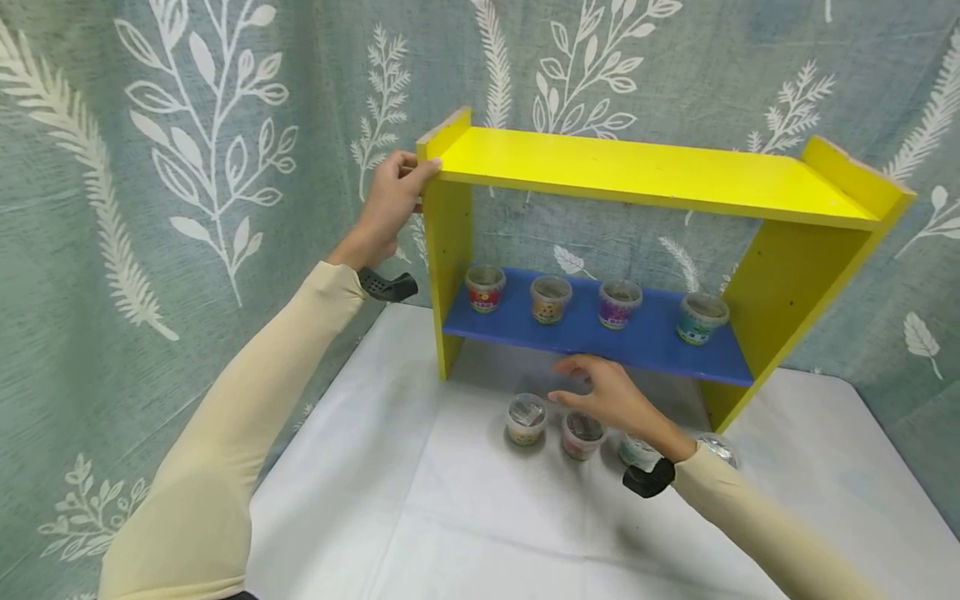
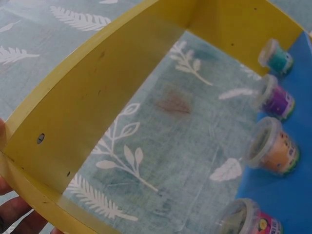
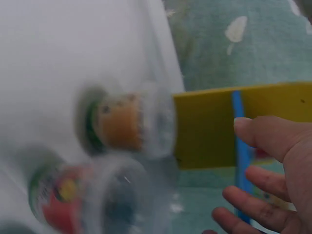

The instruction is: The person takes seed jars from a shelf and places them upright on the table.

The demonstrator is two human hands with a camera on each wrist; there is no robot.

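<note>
My left hand (image 1: 392, 200) grips the upper left corner of a yellow shelf unit (image 1: 645, 171), thumb in front and fingers round the outer side. My right hand (image 1: 607, 392) is in front of the blue lower board (image 1: 577, 333), just above the cups on the table, fingers spread and lightly bent with nothing between them. Nearest to it are a clear-lidded tub with an orange label (image 3: 122, 122) and one with a red label (image 3: 63, 195). A green-labelled tub (image 1: 637, 452) is partly hidden by my right wrist.
On the blue board stand tubs with red (image 1: 484, 288), orange (image 1: 550, 300), purple (image 1: 618, 303) and teal (image 1: 701, 318) labels. Another tub (image 1: 718, 450) is by the shelf's right foot. A white cloth (image 1: 450, 533) covers the table; a leaf-patterned curtain (image 1: 322, 100) hangs behind.
</note>
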